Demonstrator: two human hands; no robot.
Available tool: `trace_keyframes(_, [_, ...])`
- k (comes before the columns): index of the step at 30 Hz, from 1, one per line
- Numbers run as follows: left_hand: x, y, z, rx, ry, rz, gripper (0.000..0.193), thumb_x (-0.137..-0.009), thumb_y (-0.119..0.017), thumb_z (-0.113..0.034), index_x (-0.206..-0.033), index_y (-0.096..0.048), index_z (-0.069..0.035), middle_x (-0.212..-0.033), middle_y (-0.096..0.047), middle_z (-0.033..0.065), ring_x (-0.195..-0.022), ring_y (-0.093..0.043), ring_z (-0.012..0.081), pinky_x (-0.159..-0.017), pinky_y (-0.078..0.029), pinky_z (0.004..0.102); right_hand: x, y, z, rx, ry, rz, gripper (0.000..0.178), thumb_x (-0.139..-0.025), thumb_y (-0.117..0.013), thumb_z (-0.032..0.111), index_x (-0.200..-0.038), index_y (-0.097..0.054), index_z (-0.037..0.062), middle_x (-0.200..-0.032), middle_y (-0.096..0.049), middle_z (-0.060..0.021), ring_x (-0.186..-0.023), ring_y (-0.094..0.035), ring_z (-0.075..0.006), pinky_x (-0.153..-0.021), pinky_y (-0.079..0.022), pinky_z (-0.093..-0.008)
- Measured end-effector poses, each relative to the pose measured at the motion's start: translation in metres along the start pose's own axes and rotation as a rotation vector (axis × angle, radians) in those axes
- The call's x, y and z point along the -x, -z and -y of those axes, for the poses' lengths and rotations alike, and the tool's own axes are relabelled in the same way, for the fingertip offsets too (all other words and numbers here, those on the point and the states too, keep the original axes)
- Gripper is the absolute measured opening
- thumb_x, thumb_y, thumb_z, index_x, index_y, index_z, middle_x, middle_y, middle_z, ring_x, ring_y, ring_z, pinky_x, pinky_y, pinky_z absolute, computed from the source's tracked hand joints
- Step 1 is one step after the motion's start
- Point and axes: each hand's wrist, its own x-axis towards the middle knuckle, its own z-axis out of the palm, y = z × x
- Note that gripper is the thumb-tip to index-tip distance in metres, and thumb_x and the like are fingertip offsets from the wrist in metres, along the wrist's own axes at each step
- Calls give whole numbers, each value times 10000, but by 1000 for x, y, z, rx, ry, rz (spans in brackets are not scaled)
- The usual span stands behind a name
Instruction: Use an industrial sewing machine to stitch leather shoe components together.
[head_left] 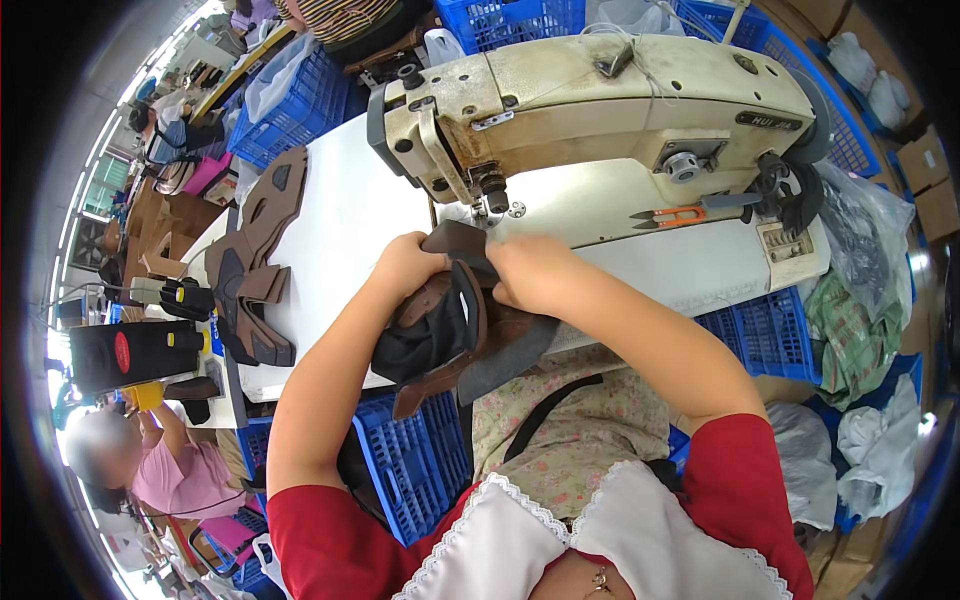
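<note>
Workpiece [465,325], brown and black, bunched at the near edge of the white table [340,210], directly in front of the presser foot [484,213] of the sewing machine [600,120]; its lower part hangs over the edge toward the lap. Left hand [408,264] closed on the left side of a dark brown flap, fingers gripping the edge. Right hand [525,272] opposite, blurred, apparently pinching the flap's right side, thumb bent beneath. Whether the flap's far edge lies under the foot or just short of it: cannot tell. Progress, by judgement: part-way. Brown panels and black lining seem already joined into one body; the flap looks like the portion being dealt with. No finished seam can be made out there, so that portion is probably undone. Further brown-and-black pieces [270,205] lie overlapped along the table's left side, out of both hands; done or waiting, not clear. Orange snips [672,216] rest right of the needle area, untouched. Blue crate [415,465] below the table; contents not readable.
</note>
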Motion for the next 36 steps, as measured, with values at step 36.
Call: trace_keyframes(36, [55,28,-56,-498,-429,-39,291,-900,-652,-299,-1057,-712,-62,-929,-722,137,-823,-685,311,-754,-531,392,31,-56,5,34,0,-403,402,-877,-581,196,-1276,-616,169,-987,-587,-44,-994,-551,-243,-836,-421,-390])
